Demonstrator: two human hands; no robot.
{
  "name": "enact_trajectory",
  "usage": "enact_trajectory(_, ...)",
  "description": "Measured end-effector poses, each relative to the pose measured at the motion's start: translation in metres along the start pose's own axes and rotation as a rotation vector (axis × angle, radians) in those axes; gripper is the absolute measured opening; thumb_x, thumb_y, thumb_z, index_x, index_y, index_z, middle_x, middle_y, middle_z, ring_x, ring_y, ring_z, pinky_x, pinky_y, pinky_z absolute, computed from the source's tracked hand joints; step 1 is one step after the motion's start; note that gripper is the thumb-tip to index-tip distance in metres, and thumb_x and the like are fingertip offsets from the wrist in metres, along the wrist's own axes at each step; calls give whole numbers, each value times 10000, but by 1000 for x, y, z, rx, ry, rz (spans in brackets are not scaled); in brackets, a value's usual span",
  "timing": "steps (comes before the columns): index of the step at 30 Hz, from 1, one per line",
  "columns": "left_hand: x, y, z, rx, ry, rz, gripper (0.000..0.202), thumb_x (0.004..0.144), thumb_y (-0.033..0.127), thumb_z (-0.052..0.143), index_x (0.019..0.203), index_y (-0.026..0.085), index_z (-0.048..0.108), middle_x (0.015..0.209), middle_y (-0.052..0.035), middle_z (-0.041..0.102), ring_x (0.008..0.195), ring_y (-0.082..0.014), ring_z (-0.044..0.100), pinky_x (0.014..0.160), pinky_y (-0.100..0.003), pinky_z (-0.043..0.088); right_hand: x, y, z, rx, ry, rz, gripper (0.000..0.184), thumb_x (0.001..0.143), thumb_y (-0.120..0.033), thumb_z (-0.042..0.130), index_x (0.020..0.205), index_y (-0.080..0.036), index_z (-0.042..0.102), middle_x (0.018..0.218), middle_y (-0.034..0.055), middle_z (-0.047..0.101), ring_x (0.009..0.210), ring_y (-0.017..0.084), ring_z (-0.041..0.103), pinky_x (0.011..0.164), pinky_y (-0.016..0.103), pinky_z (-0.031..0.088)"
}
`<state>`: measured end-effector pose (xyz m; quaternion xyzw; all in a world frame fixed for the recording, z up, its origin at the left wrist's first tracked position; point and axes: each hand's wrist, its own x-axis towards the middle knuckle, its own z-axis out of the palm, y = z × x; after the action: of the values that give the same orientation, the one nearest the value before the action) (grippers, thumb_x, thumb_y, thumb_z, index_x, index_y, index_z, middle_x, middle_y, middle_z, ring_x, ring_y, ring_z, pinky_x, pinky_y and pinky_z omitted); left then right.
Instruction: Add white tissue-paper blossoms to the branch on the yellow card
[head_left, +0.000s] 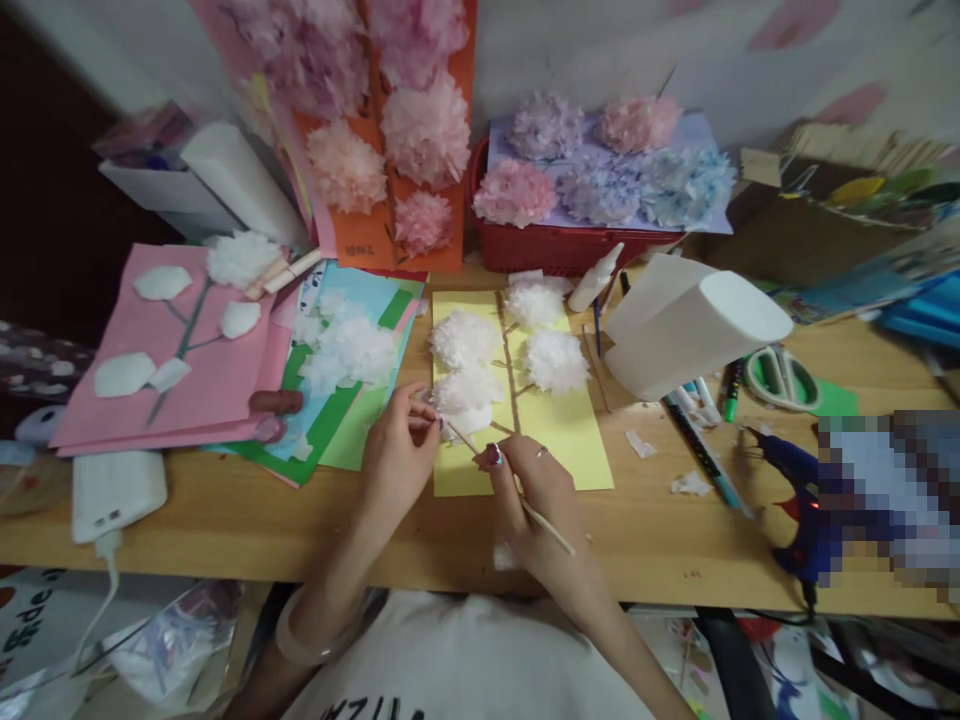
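A thin wooden stick (551, 528) is held like a pencil in my right hand (541, 490), its tip reaching the lower left white tissue-paper flower (469, 388). My left hand (401, 440) is closed in a pinch at that flower's left edge, against the stick's tip. Whatever lies between its fingertips is too small to make out. Under both hands lies a yellow sheet (566, 455) with a brown branch (512, 370) down its middle. More white tissue flowers sit on this sheet, including an upper left flower (463, 338) and a right flower (555, 360).
Left are pink sheets (225, 395) with white paper pieces, loose tissue petals (352, 350) and a power bank (118, 492). Right stand a tissue roll (667, 330), a glue bottle (596, 280), scissors (782, 378) and a blue glue gun (799, 490). Behind is a red basket (525, 250).
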<state>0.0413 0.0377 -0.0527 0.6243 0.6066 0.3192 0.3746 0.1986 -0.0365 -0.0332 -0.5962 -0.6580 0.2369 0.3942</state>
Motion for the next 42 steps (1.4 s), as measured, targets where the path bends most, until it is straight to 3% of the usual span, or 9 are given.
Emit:
enact_trajectory(13,-13,-14,-22,65,28,72,355,836,186,507,1189,204,543,955,-56,715,854,-201,692,821,-363,539,5,-19,9,-236,17,-111,263,995,-132,388,777,-201,518,722,39,616,647,176,597,598,272,403)
enact_trajectory(20,-11,-15,-33,104,49,89,276,828,228,494,1074,206,617,917,-67,733,843,-219,698,804,-366,537,-17,-19,-9,-101,112,-133,274,1027,-197,395,829,-210,584,699,4,629,647,146,617,607,252,436)
enact_trajectory(24,-11,-16,-33,135,33,87,257,860,266,460,1033,213,642,849,-59,740,807,-222,706,751,-339,523,-28,-8,-11,-49,173,-72,298,1031,-236,387,842,-224,617,698,1,656,629,146,648,585,256,456)
enact_trajectory(30,-6,-18,-40,324,15,30,264,902,278,410,930,212,664,716,-42,721,663,-219,677,624,-307,456,-38,11,-5,65,221,-45,232,1002,-226,429,1113,-251,632,779,0,688,657,161,685,618,274,519)
enact_trajectory(32,-1,-18,-49,406,60,-5,213,895,298,466,888,219,664,653,-21,698,615,-215,660,592,-299,431,-41,15,-5,99,266,-57,268,998,-224,411,1153,-259,626,778,2,667,650,164,663,621,288,510)
enact_trajectory(34,5,-17,-58,481,182,-6,150,875,290,528,888,219,659,685,-20,710,619,-211,661,611,-298,441,-43,19,-6,125,293,-91,270,988,-217,411,1117,-264,643,741,-3,636,619,164,627,592,291,478)
enact_trajectory(38,19,-11,-69,657,425,35,249,860,197,545,1100,184,608,1040,-110,769,814,-248,719,728,-332,496,-43,29,-10,167,348,-125,261,971,-186,424,1025,-251,671,724,9,630,598,169,600,559,296,443)
enact_trajectory(40,25,-5,-69,789,424,-5,346,882,175,512,1224,146,548,1057,-156,770,861,-283,735,717,-346,505,-43,35,-12,173,366,-131,266,966,-175,425,1007,-251,676,724,16,644,588,173,606,545,298,445)
enact_trajectory(42,30,0,-66,929,377,-84,407,897,174,490,1292,82,505,943,-197,776,831,-322,743,663,-354,503,-43,42,-16,167,350,-169,258,952,-168,443,994,-258,681,708,14,657,567,176,616,519,294,452)
